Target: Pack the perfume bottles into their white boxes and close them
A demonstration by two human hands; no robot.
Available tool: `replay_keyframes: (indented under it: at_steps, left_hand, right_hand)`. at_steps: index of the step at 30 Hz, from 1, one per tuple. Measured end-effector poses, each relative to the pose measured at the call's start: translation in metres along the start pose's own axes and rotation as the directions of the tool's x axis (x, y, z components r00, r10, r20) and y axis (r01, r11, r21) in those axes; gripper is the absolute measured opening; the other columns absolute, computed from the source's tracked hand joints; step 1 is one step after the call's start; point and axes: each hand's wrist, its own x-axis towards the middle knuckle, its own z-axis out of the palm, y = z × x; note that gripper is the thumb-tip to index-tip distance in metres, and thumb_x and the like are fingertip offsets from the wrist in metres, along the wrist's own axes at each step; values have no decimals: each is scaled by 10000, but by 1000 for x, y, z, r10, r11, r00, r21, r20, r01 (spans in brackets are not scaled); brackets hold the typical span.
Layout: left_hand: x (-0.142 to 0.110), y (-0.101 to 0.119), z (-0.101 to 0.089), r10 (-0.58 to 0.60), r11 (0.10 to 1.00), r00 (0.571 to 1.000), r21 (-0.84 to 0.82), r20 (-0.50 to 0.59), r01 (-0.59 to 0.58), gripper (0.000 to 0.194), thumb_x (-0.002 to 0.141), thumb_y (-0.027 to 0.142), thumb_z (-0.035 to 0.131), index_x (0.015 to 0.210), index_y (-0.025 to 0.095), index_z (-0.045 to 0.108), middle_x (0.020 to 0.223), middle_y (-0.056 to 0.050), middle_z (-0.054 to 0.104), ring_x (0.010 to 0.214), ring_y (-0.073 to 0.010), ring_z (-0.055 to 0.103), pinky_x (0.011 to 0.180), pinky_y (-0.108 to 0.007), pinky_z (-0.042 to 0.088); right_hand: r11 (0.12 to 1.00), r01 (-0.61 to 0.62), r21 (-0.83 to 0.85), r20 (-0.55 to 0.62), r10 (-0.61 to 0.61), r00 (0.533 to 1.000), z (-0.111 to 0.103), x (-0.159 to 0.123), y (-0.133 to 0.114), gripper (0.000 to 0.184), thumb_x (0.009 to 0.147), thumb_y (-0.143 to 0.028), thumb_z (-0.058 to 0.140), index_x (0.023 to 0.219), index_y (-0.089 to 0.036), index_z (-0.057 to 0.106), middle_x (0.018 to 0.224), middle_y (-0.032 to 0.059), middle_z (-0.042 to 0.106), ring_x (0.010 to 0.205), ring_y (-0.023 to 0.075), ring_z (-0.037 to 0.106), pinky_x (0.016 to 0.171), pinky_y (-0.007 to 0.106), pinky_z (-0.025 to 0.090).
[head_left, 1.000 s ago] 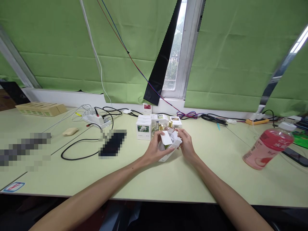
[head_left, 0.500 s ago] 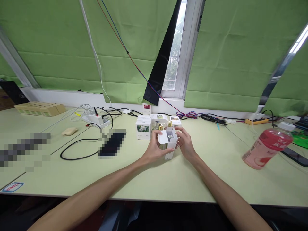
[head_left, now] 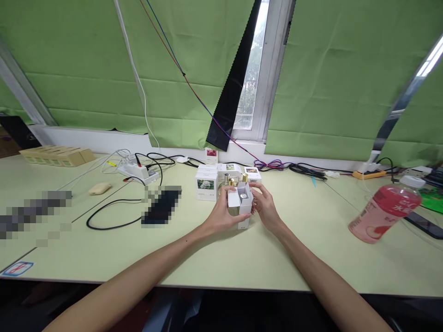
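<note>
Your left hand is clamped on the small white box, its thumb laid across the near face and its fingers on the far left, by the raised flap. Your right hand has its fingers loosely bent at the box's right side; whether they grip it or only touch, you cannot tell. The box is between your two hands, upright with its top open, and a round silvery piece shows inside.

Just beyond your fingers are bottles with gold caps, and to their left a white carton printed with a white flower, with more boxes behind. The pale green tabletop reaches back to a window between green blinds, with a power strip toward the left and a pink drink bottle at the right.

Your left hand hides part of the box, and the bottles' lower parts are covered. You cannot make out whether the box's base touches the tabletop. A dark pixelated patch lies left of your hands.
</note>
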Motion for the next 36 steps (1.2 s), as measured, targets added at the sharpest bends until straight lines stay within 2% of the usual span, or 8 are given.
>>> replay_keyframes:
  at_steps: [3, 9, 14, 19, 26, 36]
  left_hand:
    - [1, 4, -1, 8, 1000, 998, -26, 66, -6, 664, 740, 338, 823, 1219, 262, 369, 1272, -94, 608, 1169, -244, 649, 1021, -447, 525]
    - [0, 6, -2, 12, 1000, 999, 0, 42, -12, 626, 751, 369, 820, 1224, 254, 427, 1262, -101, 606, 1158, -264, 641, 971, -444, 550]
    - [0, 4, -3, 8, 999, 999, 36, 49, -10, 620, 781, 375, 802, 1259, 257, 425, 1302, -105, 596, 1178, -262, 627, 1013, -459, 528]
    - [3, 4, -5, 47, 995, 997, 85, 62, -52, 673, 785, 368, 799, 1349, 274, 444, 1374, -108, 552, 1262, -284, 580, 1044, -461, 516]
    - [5, 1, -7, 50, 993, 996, 100, 70, -57, 774, 771, 381, 813, 1434, 290, 425, 1474, -112, 462, 1381, -304, 486, 1070, -425, 522]
    - [5, 3, -6, 46, 996, 997, 70, 60, -50, 760, 751, 342, 827, 1398, 279, 435, 1445, -109, 491, 1361, -308, 507, 1070, -436, 521]
  right_hand:
    - [1000, -2, -1, -14, 2, 1000, 0, 0, 0, 443, 800, -536, 737, 1107, -249, 596, 619, -83, 493, 487, 97, 402, 467, 234, 346]
    - [999, -43, -27, -14, 43, 999, 1, 1, -2, 521, 757, -574, 770, 1118, -250, 581, 638, -81, 519, 489, 94, 399, 469, 235, 346]
    - [998, -53, -15, -10, 53, 999, 1, 1, -2, 546, 748, -570, 787, 1130, -243, 574, 604, -92, 500, 476, 89, 381, 463, 231, 352]
    - [995, -66, -71, 11, 66, 998, 1, 1, -1, 580, 722, -556, 809, 1150, -243, 572, 617, -75, 564, 472, 100, 424, 460, 239, 360]
    - [993, -84, -81, 23, 86, 996, 1, 1, 0, 580, 718, -550, 803, 1149, -245, 564, 617, -73, 578, 469, 101, 430, 449, 233, 350]
    - [992, -121, -48, 54, 123, 991, 1, 2, -2, 577, 684, -485, 832, 1134, -245, 562, 627, -79, 581, 469, 91, 415, 445, 223, 344]
